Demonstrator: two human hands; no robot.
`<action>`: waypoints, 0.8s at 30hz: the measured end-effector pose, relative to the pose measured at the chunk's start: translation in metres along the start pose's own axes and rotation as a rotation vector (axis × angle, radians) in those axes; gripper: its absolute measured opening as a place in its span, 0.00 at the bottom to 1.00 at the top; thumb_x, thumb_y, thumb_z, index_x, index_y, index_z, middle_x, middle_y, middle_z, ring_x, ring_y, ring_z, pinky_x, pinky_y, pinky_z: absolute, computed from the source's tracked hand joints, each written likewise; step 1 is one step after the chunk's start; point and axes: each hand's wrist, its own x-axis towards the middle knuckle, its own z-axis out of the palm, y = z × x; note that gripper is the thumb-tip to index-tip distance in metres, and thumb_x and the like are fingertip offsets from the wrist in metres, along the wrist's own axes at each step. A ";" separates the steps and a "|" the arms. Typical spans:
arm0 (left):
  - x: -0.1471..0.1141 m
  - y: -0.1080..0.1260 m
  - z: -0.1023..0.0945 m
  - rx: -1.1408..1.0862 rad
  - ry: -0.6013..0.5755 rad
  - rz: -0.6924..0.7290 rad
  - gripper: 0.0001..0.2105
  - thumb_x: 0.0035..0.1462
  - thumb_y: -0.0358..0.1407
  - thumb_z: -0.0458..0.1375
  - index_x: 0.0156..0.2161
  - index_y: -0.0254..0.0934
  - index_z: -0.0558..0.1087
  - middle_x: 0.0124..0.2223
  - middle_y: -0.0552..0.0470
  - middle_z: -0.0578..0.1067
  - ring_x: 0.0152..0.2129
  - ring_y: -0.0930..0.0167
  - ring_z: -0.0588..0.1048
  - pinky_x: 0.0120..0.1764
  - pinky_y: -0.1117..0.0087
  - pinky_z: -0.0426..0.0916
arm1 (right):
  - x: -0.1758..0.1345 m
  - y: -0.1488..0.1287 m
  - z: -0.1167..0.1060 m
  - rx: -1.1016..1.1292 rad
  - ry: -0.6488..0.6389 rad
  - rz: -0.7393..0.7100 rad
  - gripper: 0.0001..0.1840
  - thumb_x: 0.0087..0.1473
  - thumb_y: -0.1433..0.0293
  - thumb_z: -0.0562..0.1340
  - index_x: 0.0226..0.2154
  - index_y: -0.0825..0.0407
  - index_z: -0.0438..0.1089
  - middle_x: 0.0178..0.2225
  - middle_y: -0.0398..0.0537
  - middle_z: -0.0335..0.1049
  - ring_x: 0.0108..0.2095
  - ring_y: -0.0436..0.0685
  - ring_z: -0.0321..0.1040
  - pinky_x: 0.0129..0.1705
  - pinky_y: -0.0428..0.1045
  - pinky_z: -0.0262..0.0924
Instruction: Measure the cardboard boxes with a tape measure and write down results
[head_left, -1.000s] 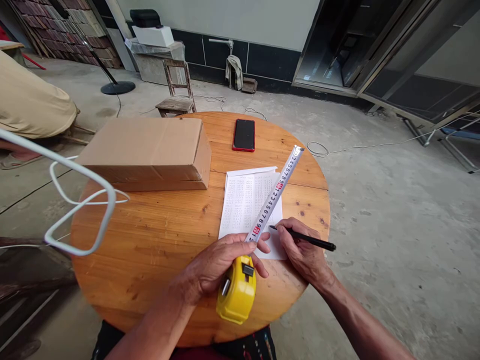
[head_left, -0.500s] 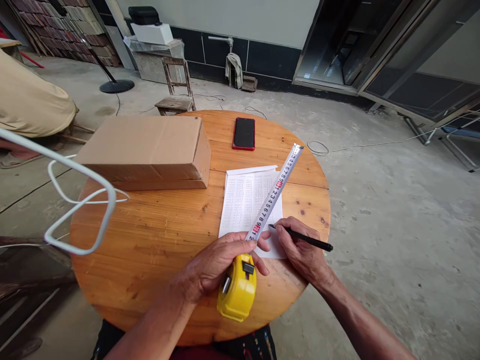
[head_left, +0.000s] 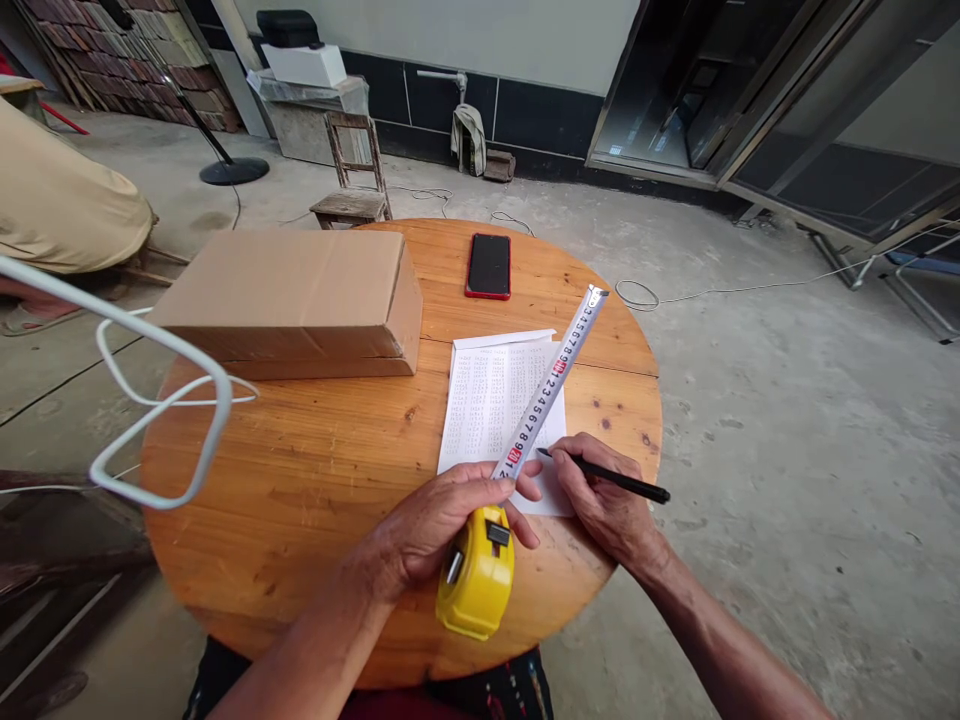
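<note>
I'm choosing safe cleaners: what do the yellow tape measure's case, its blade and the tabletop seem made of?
Case: probably hard plastic, glossy, given its bright highlights.
Blade: likely thin, printed metal; it looks silvery and extends straight.
Tabletop: wood, perhaps varnished, with visible grain, knots and slight sheen.

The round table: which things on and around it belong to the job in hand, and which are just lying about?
In use:
- yellow tape measure, blade out, in the left fingers
- black pen, in the right fingers
- paper sheet, beneath the blade

Apparently just lying about:
- cardboard box
- phone
- wooden chair
</note>
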 end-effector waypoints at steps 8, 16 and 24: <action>0.001 0.000 0.001 -0.002 0.000 -0.003 0.13 0.58 0.37 0.54 0.45 0.33 0.74 0.29 0.45 0.80 0.17 0.76 0.67 0.22 0.77 0.57 | -0.002 0.004 0.000 0.033 0.025 0.019 0.08 0.58 0.71 0.56 0.30 0.51 0.69 0.27 0.43 0.71 0.26 0.50 0.66 0.29 0.46 0.60; 0.002 -0.003 0.001 0.002 -0.037 0.062 0.12 0.61 0.36 0.53 0.44 0.35 0.75 0.30 0.44 0.81 0.31 0.70 0.74 0.30 0.74 0.59 | -0.002 0.004 -0.001 0.144 0.066 0.098 0.08 0.58 0.71 0.56 0.30 0.51 0.69 0.26 0.42 0.69 0.24 0.49 0.62 0.26 0.45 0.57; 0.001 -0.002 0.003 0.002 -0.034 0.049 0.10 0.60 0.36 0.54 0.40 0.35 0.75 0.30 0.45 0.80 0.23 0.73 0.72 0.27 0.76 0.59 | -0.003 0.004 0.001 0.131 0.054 0.100 0.08 0.58 0.72 0.56 0.29 0.51 0.69 0.26 0.42 0.69 0.25 0.49 0.61 0.27 0.45 0.57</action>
